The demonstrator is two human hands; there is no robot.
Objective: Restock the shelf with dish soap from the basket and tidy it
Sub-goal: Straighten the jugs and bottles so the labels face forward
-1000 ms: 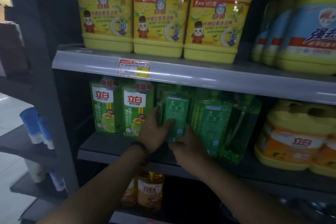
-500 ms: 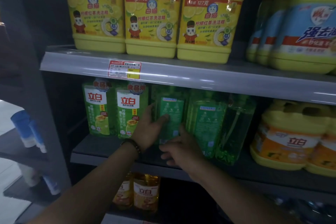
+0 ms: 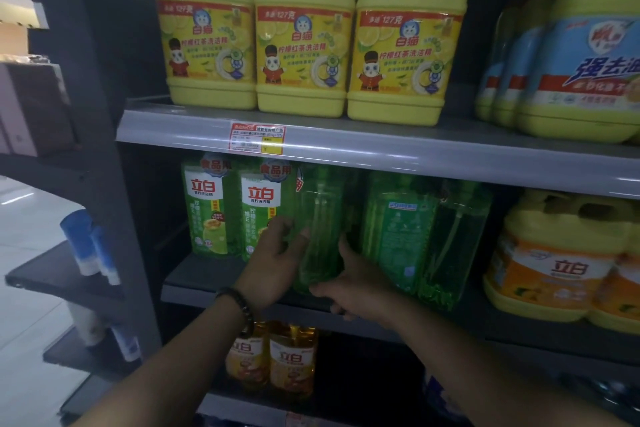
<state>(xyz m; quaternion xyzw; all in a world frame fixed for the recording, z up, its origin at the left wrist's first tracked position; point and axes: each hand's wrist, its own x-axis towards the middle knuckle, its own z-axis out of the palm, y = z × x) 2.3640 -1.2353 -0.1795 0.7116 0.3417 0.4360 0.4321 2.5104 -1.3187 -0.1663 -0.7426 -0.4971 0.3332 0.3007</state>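
left hand [image 3: 277, 263] is gripping the green bottle [image 3: 322, 215] on its left side, thumb lying across the front, fingers wrapping the edge. right hand [image 3: 353, 284] is holding the same bottle low on its right side, fingers going round behind it. Both are clamping that one bottle and carrying nothing else. A bead bracelet [image 3: 239, 305] is sitting on the left wrist.

The bottle is standing upright at the front of the middle shelf [image 3: 194, 270], third in the green row, with its narrow clear side facing out and no front label showing. I'm reading this as a facing step: turning it label-forward. It's dim and blurry down there, so I can't tell if the base is resting on the shelf or lifted just off it.

Status as I'm judging it:
- two labelled green bottles [image 3: 235, 208] just left of it are facing front and touching each other. Done.
- to its right, the back-label bottle [image 3: 398, 232] and the side-on bottle [image 3: 457, 243] are facing wrong. Both are waiting for a turn.
- so two of five are showing fronts, one is in hand, two are left.
- the basket isn't showing, so I'm getting no read on stock left to load.

Further out, nothing is being touched: orange-label jugs [image 3: 554, 263] at the right end of the same shelf, yellow jugs [image 3: 301, 38] lined up label-out on the upper shelf [image 3: 415, 152], blue-label jugs [image 3: 581, 62] beside them, a price tag [image 3: 256, 138] on the rail, amber bottles [image 3: 273, 360] below.
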